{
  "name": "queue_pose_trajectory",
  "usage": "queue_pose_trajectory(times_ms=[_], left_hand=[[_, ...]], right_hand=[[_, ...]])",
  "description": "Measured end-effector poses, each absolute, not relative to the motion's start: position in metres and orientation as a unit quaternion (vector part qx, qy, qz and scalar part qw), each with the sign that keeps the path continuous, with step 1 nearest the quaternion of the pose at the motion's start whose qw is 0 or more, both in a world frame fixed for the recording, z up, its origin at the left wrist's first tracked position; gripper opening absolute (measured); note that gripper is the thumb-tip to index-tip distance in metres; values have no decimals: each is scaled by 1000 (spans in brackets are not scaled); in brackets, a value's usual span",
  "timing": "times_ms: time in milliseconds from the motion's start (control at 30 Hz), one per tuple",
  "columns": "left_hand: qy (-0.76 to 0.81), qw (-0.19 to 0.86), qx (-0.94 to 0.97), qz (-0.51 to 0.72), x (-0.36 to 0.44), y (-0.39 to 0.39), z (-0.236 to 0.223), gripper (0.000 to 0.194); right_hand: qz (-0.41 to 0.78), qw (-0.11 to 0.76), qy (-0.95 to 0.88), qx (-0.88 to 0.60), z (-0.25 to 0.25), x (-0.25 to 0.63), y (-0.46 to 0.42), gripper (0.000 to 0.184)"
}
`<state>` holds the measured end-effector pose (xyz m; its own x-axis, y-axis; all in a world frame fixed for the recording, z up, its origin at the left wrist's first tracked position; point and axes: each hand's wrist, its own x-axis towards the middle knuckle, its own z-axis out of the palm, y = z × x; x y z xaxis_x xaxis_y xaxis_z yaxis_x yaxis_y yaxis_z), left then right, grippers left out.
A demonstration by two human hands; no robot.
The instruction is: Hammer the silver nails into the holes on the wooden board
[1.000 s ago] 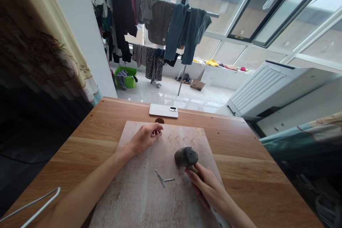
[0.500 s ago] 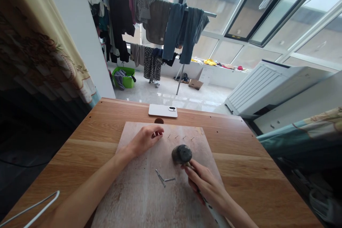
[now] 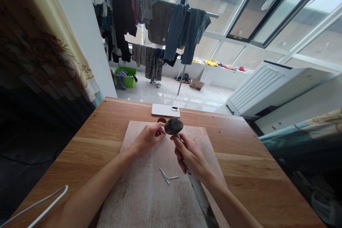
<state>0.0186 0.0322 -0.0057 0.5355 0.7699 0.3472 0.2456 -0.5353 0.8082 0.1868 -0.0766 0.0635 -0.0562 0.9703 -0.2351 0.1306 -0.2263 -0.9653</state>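
Some loose nails (image 3: 165,177) lie on a pale board (image 3: 149,199) atop a wood-grain table (image 3: 256,178). Just beyond, the grip of the right hand (image 3: 191,155) wraps the handle of a mallet (image 3: 174,126), its dark head above the board. The left hand (image 3: 150,137) is near the board's far edge — grip narrow, fingertips bunched beside that head; whether they pinch anything cannot be told. At least 1 thin nail (image 3: 195,138) stands in the board. Past it, a white phone (image 3: 161,110) — and, farther off, laundry (image 3: 159,21) on a rack (image 3: 213,15).
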Motion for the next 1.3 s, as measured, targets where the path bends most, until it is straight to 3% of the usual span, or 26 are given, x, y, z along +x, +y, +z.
queue_pose_trajectory(times_ms=[200,733,900,1067,1200,1300], left_hand=[[331,375,793,348,18,33,-5,36],[315,415,781,345,17,36,-4,27],[336,328,827,310,16,32,23,14],[190,296,931,100,24,-13,63,12],[139,150,978,48,45,-58,55,10],[117,87,988,59,58,-77,40,26]], right_hand=[[540,374,-481,-581,51,181,-75,39],[540,364,-484,-585,52,189,-83,44],[543,350,-469,-602,52,209,-112,49],[538,337,-442,-634,37,230,-136,57],[522,348,-442,-641,23,236,-142,56],[509,362,-444,-643,17,234,-144,55]])
